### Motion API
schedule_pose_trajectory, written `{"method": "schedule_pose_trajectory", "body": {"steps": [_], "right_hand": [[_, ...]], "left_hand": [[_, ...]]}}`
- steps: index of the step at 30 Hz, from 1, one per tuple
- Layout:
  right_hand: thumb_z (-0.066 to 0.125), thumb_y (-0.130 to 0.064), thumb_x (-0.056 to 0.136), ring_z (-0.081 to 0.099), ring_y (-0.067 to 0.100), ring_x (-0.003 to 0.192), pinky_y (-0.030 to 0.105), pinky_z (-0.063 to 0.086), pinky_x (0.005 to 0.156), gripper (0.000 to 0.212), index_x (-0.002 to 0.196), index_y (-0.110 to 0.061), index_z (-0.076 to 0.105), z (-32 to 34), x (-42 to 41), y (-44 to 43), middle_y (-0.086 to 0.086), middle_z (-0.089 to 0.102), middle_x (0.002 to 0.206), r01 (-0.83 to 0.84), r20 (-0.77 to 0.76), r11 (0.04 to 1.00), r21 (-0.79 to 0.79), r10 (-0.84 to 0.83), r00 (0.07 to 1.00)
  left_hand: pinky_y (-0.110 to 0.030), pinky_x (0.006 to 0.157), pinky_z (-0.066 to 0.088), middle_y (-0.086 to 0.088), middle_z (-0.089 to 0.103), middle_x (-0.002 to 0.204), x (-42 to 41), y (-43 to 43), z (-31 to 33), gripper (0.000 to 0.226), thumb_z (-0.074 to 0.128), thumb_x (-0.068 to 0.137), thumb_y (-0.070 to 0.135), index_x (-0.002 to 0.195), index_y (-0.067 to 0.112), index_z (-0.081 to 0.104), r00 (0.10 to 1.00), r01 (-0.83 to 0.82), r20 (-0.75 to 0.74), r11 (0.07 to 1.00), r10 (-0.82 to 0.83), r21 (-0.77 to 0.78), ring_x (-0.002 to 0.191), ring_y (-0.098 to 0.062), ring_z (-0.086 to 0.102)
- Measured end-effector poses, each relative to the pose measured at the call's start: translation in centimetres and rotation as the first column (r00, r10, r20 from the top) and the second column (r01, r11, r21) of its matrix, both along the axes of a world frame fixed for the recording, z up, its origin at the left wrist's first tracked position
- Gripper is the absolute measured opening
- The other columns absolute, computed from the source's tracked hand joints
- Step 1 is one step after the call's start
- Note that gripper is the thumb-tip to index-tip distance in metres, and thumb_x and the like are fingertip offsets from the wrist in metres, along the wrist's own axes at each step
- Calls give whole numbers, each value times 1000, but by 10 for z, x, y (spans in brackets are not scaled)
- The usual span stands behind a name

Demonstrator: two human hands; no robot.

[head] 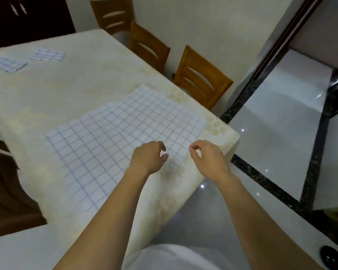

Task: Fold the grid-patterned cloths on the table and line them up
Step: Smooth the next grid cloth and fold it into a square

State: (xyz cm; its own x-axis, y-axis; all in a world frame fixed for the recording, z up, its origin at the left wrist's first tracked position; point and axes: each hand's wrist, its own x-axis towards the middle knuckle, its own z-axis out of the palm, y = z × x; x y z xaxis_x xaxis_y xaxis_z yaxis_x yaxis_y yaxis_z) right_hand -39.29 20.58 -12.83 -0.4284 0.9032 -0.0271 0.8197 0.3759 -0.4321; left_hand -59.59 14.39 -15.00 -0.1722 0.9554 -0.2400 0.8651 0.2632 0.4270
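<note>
2 grid-patterned cloths lie flat and unfolded, overlapping, at the near end of the worktop (47,98). The right cloth (156,117) seems to sit on top, with its near corner close to the worktop's edge. The left cloth (76,152) spreads out from under it toward the person.

At the far end, well apart from the flat pair, are 1 folded cloth (8,65) and a second folded cloth (48,55), near each other but not touching. 3 wooden chairs (201,78) stand along the far side.

Hands:
- The left hand (148,157) is over the right cloth's near corner, fingers curled and thumb and forefinger narrow, with a sliver of cloth showing between them.
- The right hand (208,158) is at the same cloth's near-right edge, fingers curled into a tight pinch shape.
- The frame is blurred, so it is not possible to tell whether either hand has fabric yet.

Step, as judged: roughly halfway, with 2 cloths folded and 2 left, and the grasp on the top cloth just starting.

The next move likely calls for a firm pinch on the top layer only, since the left cloth lies directly under part of it. The near edge would then be carried across to the far edge, corners matched, before it is laid beside the folded pair.
</note>
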Motion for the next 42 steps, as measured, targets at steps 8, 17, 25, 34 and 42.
{"method": "schedule_pose_trajectory", "body": {"steps": [8,17,25,34,42], "right_hand": [[53,-33,101,56,22,121,28,43,95,37,133,-17,59,-43,-97,38,2,54,139,-253,-47,960,-118,250,967],[46,-36,103,12,26,153,43,20,122,64,157,-13,20,-112,-139,112,6,7,167,-387,168,883,-266,438,883],[40,-56,99,-5,35,152,52,3,123,79,159,-20,3,-144,-139,179,10,-12,166,-341,352,909,-240,409,842],[38,-91,74,-21,47,146,69,-5,115,123,154,-21,-23,-171,-127,212,19,-30,159,-332,417,858,-393,488,767],[43,-96,65,-28,36,147,62,-11,117,127,153,-33,-23,-176,-121,257,5,-35,159,-628,391,668,-398,743,543]], "left_hand": [[-40,98,46,-5,52,141,-59,-44,-32,45,53,101,46,139,24,50,943,-324,18,933,331,-155,123,-27,55],[-44,109,42,-6,37,158,-48,4,-57,67,56,100,46,156,22,30,886,-439,3,841,464,-315,136,-31,46],[-47,122,23,-2,15,169,-17,104,-87,73,56,100,43,160,24,19,888,-450,-43,844,458,-291,153,-30,19],[-49,126,8,0,-4,170,-6,131,-107,78,55,101,39,162,28,6,865,-496,-108,799,491,-340,156,-32,-3],[-51,126,1,2,-7,170,-18,130,-107,77,51,103,42,162,28,4,817,-572,-112,770,566,-282,156,-32,-10]]}}
